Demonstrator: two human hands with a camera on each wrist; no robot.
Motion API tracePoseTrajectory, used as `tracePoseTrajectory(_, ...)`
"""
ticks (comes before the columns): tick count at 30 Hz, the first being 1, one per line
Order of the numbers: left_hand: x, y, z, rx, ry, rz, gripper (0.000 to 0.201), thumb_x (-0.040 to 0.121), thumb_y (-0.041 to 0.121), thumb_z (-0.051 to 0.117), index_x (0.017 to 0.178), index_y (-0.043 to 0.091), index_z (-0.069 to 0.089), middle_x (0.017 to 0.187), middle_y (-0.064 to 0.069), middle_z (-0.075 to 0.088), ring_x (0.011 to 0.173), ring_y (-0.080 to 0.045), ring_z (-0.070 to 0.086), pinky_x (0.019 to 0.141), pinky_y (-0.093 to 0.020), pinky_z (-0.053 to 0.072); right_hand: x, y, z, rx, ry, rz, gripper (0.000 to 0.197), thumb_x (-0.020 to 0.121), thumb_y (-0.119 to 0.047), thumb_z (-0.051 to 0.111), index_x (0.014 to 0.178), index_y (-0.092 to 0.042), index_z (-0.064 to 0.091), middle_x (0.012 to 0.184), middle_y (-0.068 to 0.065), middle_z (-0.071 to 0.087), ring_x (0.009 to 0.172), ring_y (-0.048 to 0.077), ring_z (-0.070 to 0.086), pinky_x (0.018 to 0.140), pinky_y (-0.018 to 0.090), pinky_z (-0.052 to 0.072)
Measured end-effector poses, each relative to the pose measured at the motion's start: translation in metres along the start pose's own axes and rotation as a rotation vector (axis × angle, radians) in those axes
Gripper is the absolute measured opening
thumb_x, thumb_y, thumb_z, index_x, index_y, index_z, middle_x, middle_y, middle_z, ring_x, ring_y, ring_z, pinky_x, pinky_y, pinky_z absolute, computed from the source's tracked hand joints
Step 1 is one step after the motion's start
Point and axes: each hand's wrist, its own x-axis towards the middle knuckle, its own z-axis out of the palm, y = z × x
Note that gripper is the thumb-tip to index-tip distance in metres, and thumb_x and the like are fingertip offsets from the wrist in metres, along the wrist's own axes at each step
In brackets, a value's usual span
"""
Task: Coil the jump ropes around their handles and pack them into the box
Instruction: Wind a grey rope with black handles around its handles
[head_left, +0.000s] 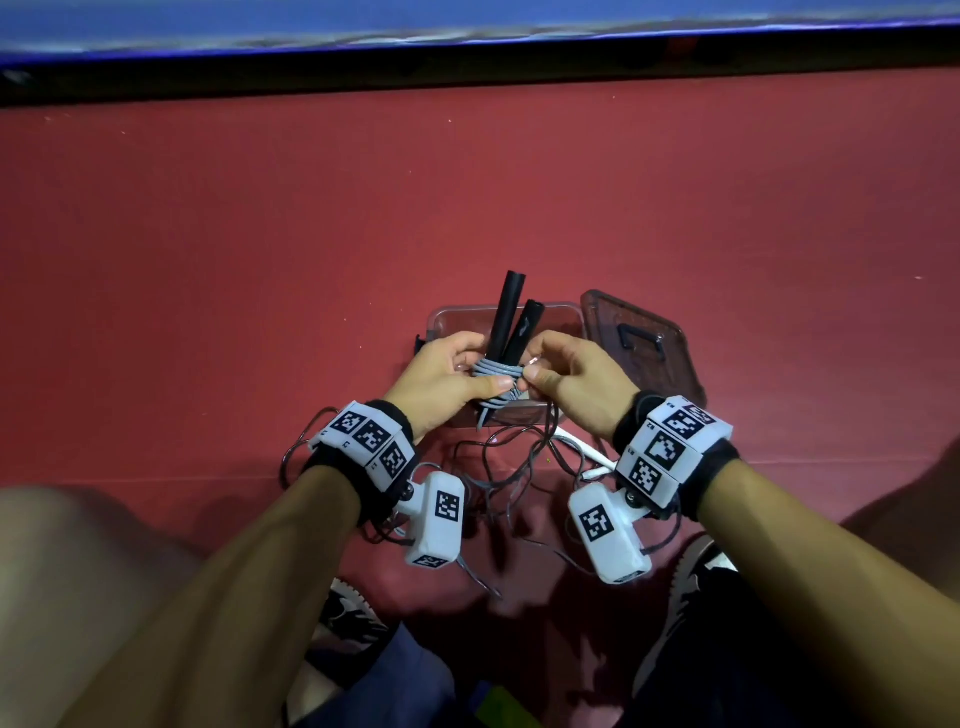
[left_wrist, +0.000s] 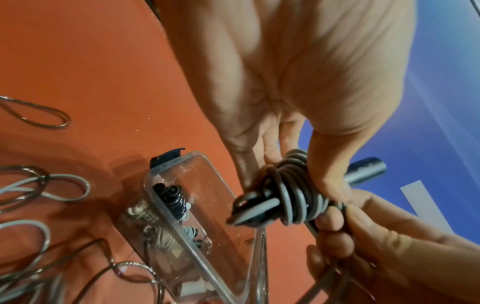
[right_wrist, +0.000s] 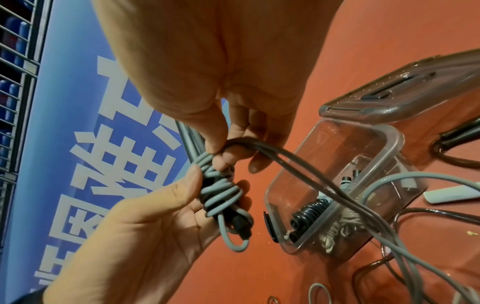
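Two black handles (head_left: 511, 317) stand side by side above the clear box (head_left: 452, 314). A grey rope coil (head_left: 496, 370) wraps their lower part. My left hand (head_left: 457, 374) grips handles and coil, thumb across the turns (left_wrist: 293, 195). My right hand (head_left: 545, 371) pinches the grey rope (right_wrist: 298, 162) right beside the coil (right_wrist: 221, 191); the free rope trails down over the box (right_wrist: 337, 154) to the floor. Inside the box lie a black coiled rope (right_wrist: 311, 209) and a whitish one.
The box's lid (head_left: 644, 343) lies just right of it on the red floor. Loose grey and dark ropes (head_left: 519, 467) tangle on the floor between my wrists, with a white handle (head_left: 587, 457) among them. My knees and shoes frame the near side.
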Motion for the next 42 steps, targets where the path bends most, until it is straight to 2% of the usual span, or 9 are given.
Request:
tracePoseTrajectory(4, 0.003, 0.001, -0.003, -0.083, -0.013, -0.088, 0.03, 0.091, -0.004, 0.067, 0.116, 0.008, 0.056, 0.106, -0.011, 0.073, 0.094, -0.022, 0.071, 0.088, -0.039, 0.058, 0.001, 0.002, -0.001, -0.02, 0.011, -0.037, 0.019, 0.095, -0.012, 0.06, 0.08, -0.023, 0.057, 0.069, -0.008, 0.063, 0.065, 0.015, 0.056, 0.076, 0.043, 0.053)
tracePoseTrajectory(9, 0.002, -0.001, -0.003, -0.126, -0.088, -0.104, 0.02, 0.096, -0.005, 0.058, 0.112, 0.007, 0.06, 0.103, -0.009, 0.075, 0.092, -0.019, 0.072, 0.082, -0.032, 0.058, 0.006, 0.007, -0.005, -0.089, 0.033, -0.044, 0.013, 0.087, -0.037, 0.061, 0.081, -0.025, 0.061, 0.071, -0.003, 0.064, 0.066, 0.017, 0.057, 0.076, 0.05, 0.055)
tracePoseTrajectory(15, 0.003, -0.002, -0.002, 0.04, -0.11, -0.001, 0.044, 0.077, 0.014, 0.087, 0.117, 0.018, 0.07, 0.118, -0.006, 0.072, 0.11, -0.02, 0.07, 0.1, -0.034, 0.054, 0.007, 0.01, -0.001, -0.041, 0.1, -0.008, 0.013, 0.084, -0.035, 0.068, 0.077, -0.024, 0.067, 0.071, 0.002, 0.068, 0.067, 0.016, 0.058, 0.08, 0.051, 0.054)
tracePoseTrajectory(18, 0.003, -0.003, -0.001, 0.211, -0.058, 0.094, 0.036, 0.074, 0.025, 0.09, 0.108, 0.027, 0.077, 0.11, 0.001, 0.068, 0.103, -0.01, 0.069, 0.098, -0.032, 0.054, 0.008, 0.008, -0.004, -0.062, 0.062, 0.001, 0.014, 0.093, -0.019, 0.067, 0.082, -0.02, 0.075, 0.077, -0.005, 0.073, 0.075, 0.011, 0.063, 0.086, 0.043, 0.054)
tracePoseTrajectory(22, -0.001, 0.003, -0.003, 0.103, -0.034, 0.062, 0.031, 0.084, 0.01, 0.081, 0.115, 0.011, 0.074, 0.105, -0.007, 0.077, 0.102, -0.024, 0.073, 0.095, -0.037, 0.058, 0.005, 0.0, -0.008, -0.014, -0.039, -0.005, 0.021, 0.098, -0.009, 0.06, 0.098, -0.022, 0.077, 0.089, -0.013, 0.075, 0.085, -0.003, 0.066, 0.089, 0.018, 0.049)
tracePoseTrajectory(26, 0.003, 0.004, -0.006, -0.031, 0.025, -0.05, 0.053, 0.08, 0.007, 0.084, 0.127, 0.007, 0.058, 0.116, -0.014, 0.071, 0.105, -0.026, 0.072, 0.094, -0.035, 0.057, 0.006, 0.002, -0.009, -0.009, 0.023, 0.02, 0.017, 0.098, -0.021, 0.062, 0.102, -0.02, 0.078, 0.087, -0.002, 0.077, 0.079, 0.008, 0.067, 0.088, 0.034, 0.054)
tracePoseTrajectory(32, 0.0, 0.007, -0.007, -0.173, -0.037, -0.083, 0.032, 0.09, 0.002, 0.071, 0.117, 0.001, 0.054, 0.104, -0.02, 0.073, 0.092, -0.028, 0.073, 0.086, -0.046, 0.06, 0.004, 0.004, -0.008, -0.013, 0.046, -0.006, 0.019, 0.098, -0.029, 0.063, 0.106, -0.022, 0.079, 0.087, -0.013, 0.076, 0.077, -0.01, 0.064, 0.084, 0.024, 0.051)
tracePoseTrajectory(37, -0.002, 0.004, -0.002, 0.001, -0.071, -0.021, 0.062, 0.064, 0.03, 0.094, 0.111, 0.011, 0.058, 0.103, -0.011, 0.076, 0.091, -0.026, 0.074, 0.086, -0.039, 0.059, 0.007, 0.01, -0.007, -0.059, 0.08, 0.006, 0.02, 0.095, -0.037, 0.066, 0.096, -0.023, 0.08, 0.085, -0.011, 0.077, 0.086, 0.005, 0.071, 0.09, 0.038, 0.055)
tracePoseTrajectory(42, -0.001, 0.004, -0.001, 0.058, 0.018, 0.008, 0.039, 0.081, 0.018, 0.085, 0.109, 0.002, 0.062, 0.088, -0.009, 0.075, 0.081, -0.024, 0.074, 0.083, -0.042, 0.062, 0.007, 0.01, -0.007, -0.113, 0.086, -0.021, 0.023, 0.097, -0.036, 0.062, 0.09, -0.022, 0.079, 0.075, -0.011, 0.073, 0.074, 0.005, 0.065, 0.081, 0.037, 0.054)
